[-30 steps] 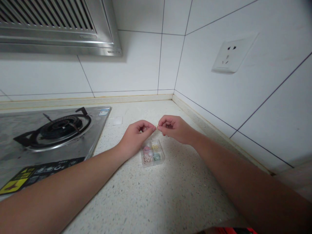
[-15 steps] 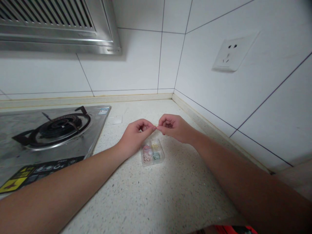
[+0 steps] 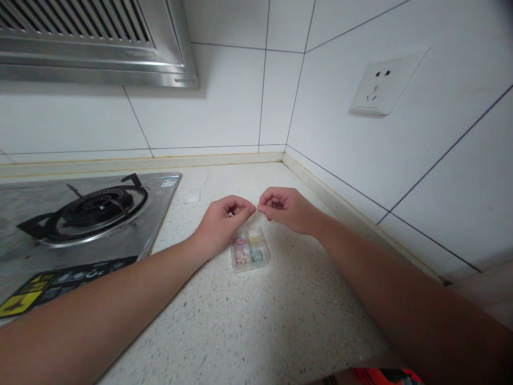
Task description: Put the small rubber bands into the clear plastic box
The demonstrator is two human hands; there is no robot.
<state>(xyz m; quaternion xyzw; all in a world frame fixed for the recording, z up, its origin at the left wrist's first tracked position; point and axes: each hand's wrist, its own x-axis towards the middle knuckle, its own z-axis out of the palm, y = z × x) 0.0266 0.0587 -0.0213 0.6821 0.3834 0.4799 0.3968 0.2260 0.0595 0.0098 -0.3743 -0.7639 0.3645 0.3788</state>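
My left hand (image 3: pixel 226 218) and my right hand (image 3: pixel 285 208) face each other above the counter, each with thumb and forefinger pinched. Their fingertips almost meet, and whatever they pinch is too small to make out. Just below them rests a clear divided box (image 3: pixel 262 263) on the speckled counter, close to the left wrist. Its compartments hold small loops that look like rubber bands: pink ones (image 3: pixel 241 259), green ones (image 3: pixel 257 256), yellow ones (image 3: pixel 255 240) and reddish ones (image 3: pixel 240 242).
A gas stove (image 3: pixel 160 214) with a black burner (image 3: pixel 102 206) lies left, beneath a metal range hood (image 3: pixel 168 64). A clear flat piece, perhaps a lid (image 3: pixel 187 197), lies by the stove edge. A socket (image 3: pixel 387 83) is on the right wall (image 3: pixel 441 160).
The fingertips of my two hands have drawn very slightly apart. The box stays in place, and the view has shifted a little.
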